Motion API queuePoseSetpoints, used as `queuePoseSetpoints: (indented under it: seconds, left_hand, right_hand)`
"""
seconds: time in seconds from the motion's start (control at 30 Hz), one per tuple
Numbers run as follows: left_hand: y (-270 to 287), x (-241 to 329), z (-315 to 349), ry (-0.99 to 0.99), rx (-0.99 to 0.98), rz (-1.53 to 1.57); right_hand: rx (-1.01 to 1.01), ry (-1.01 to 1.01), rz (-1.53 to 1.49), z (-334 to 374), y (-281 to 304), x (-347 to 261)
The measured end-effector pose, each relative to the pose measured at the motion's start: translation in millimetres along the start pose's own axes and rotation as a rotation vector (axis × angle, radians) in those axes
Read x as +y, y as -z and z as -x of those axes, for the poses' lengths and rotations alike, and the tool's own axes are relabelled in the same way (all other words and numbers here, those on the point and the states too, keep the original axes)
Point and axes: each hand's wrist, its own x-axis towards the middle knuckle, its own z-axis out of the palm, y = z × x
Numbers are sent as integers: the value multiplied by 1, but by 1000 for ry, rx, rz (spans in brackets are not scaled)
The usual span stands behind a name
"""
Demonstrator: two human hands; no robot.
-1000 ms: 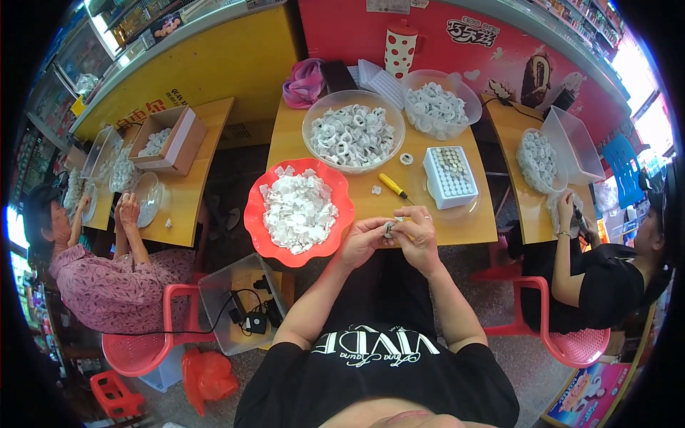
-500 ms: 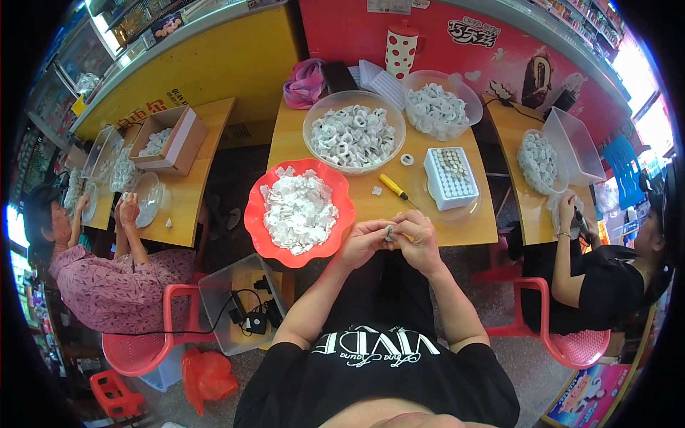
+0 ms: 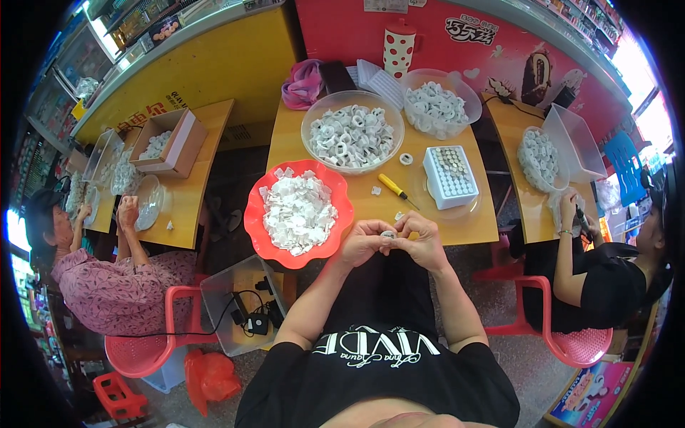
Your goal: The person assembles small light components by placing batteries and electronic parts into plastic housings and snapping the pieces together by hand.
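Note:
My left hand (image 3: 364, 243) and my right hand (image 3: 421, 242) meet over the table's near edge, fingertips pinched together. Between them is a small round white-and-grey part (image 3: 388, 235), largely covered by fingers. Just left of my hands stands a red wavy-rimmed bowl (image 3: 255, 230) heaped with flat white pieces (image 3: 300, 212). A yellow-handled screwdriver (image 3: 392, 185) lies beyond my hands, and a small white piece (image 3: 399, 215) rests close to my right fingers. Farther off is a clear bowl (image 3: 308, 143) of white ring-like parts (image 3: 352, 134).
A white rack (image 3: 455, 198) of small round cylinders stands at right. Behind it is another clear tub (image 3: 465, 130) of white parts, with a dotted tumbler (image 3: 398, 51) at the back. Co-workers sit at side tables (image 3: 183, 221). A clear bin (image 3: 222, 324) holds black adapters below left.
My right hand's fingers have shifted on the small part, which shows a paler round face now. A small white piece shows on the table beside my right fingers.

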Motion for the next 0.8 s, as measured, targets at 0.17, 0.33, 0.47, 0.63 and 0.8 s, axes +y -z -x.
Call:
queuePoseSetpoints:
  seconds: [0.17, 0.33, 0.47, 0.63, 0.8]
  left_hand:
    - [-6, 3, 4, 80, -22, -49]
    - [-37, -2, 22, 82, 88, -111]
    - [-47, -12, 38, 52, 139, -193]
    - [-46, -17, 47, 33, 195, -119]
    - [-46, -16, 50, 27, 190, -26]
  right_hand:
    - [-55, 17, 113, 6, 2, -8]
    - [-30, 45, 192, 24, 0, -20]
    - [53, 64, 234, 46, -12, -21]
    - [71, 121, 307, 51, -19, -21]
    - [79, 115, 274, 52, -23, -22]
